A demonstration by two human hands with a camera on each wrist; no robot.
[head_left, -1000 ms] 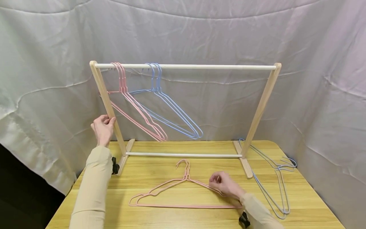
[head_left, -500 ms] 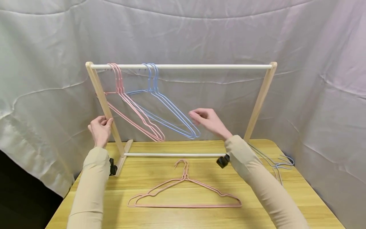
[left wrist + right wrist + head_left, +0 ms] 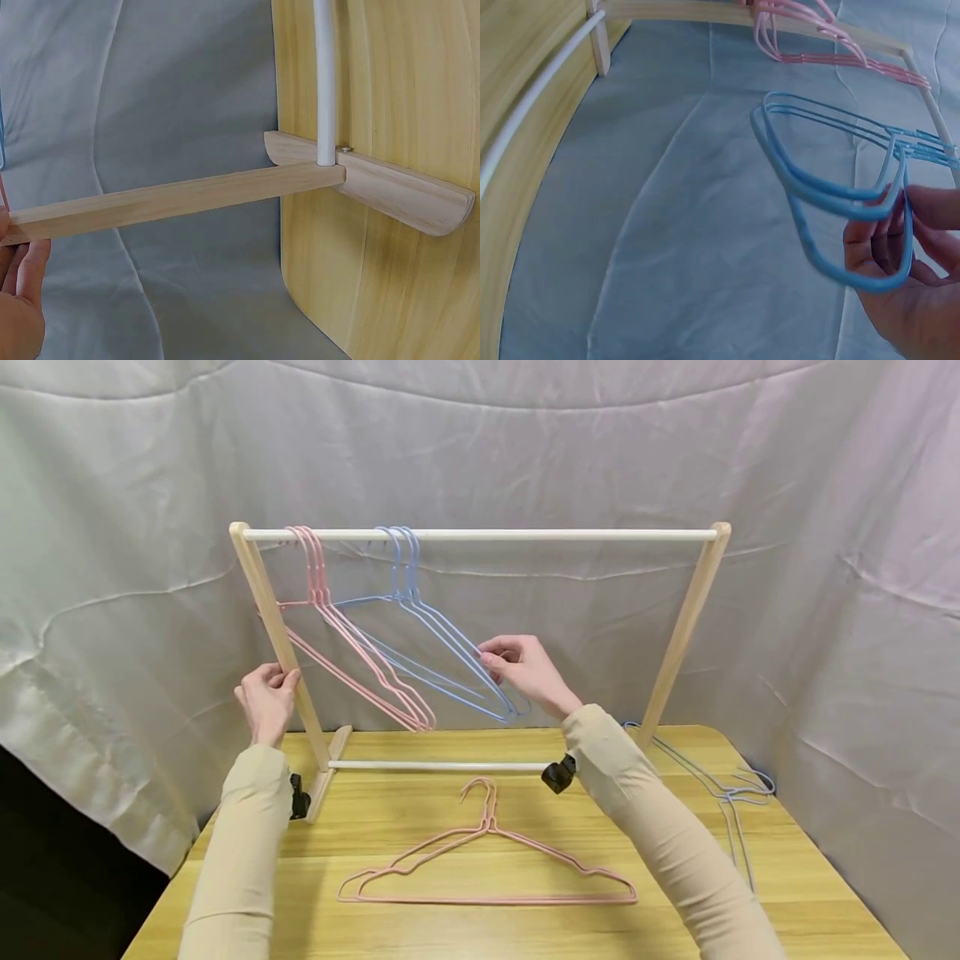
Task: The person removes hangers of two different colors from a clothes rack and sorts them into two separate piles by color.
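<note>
My left hand (image 3: 266, 697) grips the left wooden post (image 3: 260, 593) of a clothes rack about halfway up, with the fingers partly out of frame in the left wrist view. With thumb and fingers, my right hand (image 3: 528, 672) pinches the sloping arm of a blue hanger (image 3: 881, 283). That hanger's loop stands apart from the other blue hangers (image 3: 780, 161) beside it. All of the blue ones hang by their hooks from the white top rail (image 3: 555, 535). To their left, several pink hangers (image 3: 318, 581) hang close together near the left post.
Two overlapping pink hangers (image 3: 495, 901) lie flat on the wooden table (image 3: 420, 935), in front of the lower white bar (image 3: 442, 765). More blue hangers (image 3: 731, 793) lie at the table's right, partly behind my right sleeve. A grey curtain (image 3: 600, 452) hangs behind the rack.
My right hand has risen from the pink hangers on the table to the hanging blue hangers and now pinches one, parting it from the others. My left hand stays on the post.
</note>
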